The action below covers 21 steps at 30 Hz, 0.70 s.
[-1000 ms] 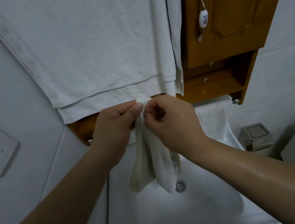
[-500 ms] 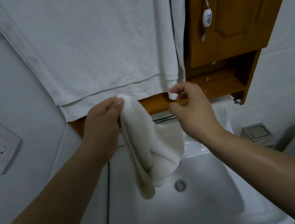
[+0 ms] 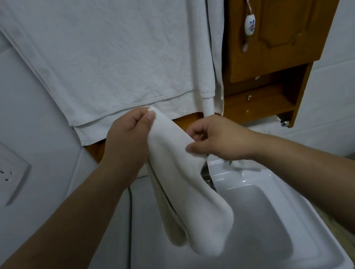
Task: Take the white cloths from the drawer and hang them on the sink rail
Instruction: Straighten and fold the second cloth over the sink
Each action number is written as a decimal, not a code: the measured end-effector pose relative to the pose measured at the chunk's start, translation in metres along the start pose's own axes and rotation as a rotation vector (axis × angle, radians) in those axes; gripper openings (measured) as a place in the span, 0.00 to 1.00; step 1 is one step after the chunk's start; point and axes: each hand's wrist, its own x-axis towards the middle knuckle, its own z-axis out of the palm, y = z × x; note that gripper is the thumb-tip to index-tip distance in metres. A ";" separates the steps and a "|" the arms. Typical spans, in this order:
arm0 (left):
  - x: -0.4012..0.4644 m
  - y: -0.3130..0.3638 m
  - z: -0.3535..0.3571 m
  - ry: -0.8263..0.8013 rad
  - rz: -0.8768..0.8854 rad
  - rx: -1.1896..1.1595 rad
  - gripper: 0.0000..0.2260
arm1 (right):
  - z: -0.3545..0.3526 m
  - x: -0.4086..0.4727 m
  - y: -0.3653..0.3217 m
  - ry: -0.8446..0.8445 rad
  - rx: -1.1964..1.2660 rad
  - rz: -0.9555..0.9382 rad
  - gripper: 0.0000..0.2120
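The small, soft white cloth (image 3: 188, 187) is out of the drawer and in the person's hands, hanging folded over the white ceramic sink basin (image 3: 256, 239). The left hand (image 3: 126, 143) pinches its top corner between thumb and curled fingers, held up just below the hem of the large white towel (image 3: 109, 51) hanging on the wall. The right hand (image 3: 217, 139) has its fingers curled and its thumb on the cloth's edge; I cannot tell how firmly it grips. I see no rail clearly behind the hands, under the brown wooden cabinet (image 3: 282, 21). So I'd judge the fetching done for this cloth, and the draping over the rail left to do. Whether more cloths wait in the drawer, I cannot tell.
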 end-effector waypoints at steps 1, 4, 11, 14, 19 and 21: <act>0.001 0.000 -0.002 -0.003 0.000 0.029 0.11 | 0.004 -0.001 0.005 -0.027 -0.039 0.016 0.06; 0.005 0.000 -0.006 -0.003 0.045 0.186 0.09 | 0.011 -0.006 0.014 -0.119 -0.011 0.057 0.12; 0.008 0.022 -0.013 -0.224 0.241 0.455 0.09 | 0.008 -0.008 0.018 0.019 0.225 0.015 0.11; 0.007 0.028 -0.008 -0.296 0.338 0.488 0.07 | 0.005 -0.009 0.005 0.011 0.392 -0.086 0.20; 0.008 0.036 0.000 -0.417 0.559 0.599 0.12 | 0.003 -0.006 -0.011 0.070 0.443 -0.143 0.11; 0.012 0.035 -0.002 -0.394 0.648 0.712 0.14 | 0.003 -0.005 -0.008 0.088 0.370 -0.138 0.09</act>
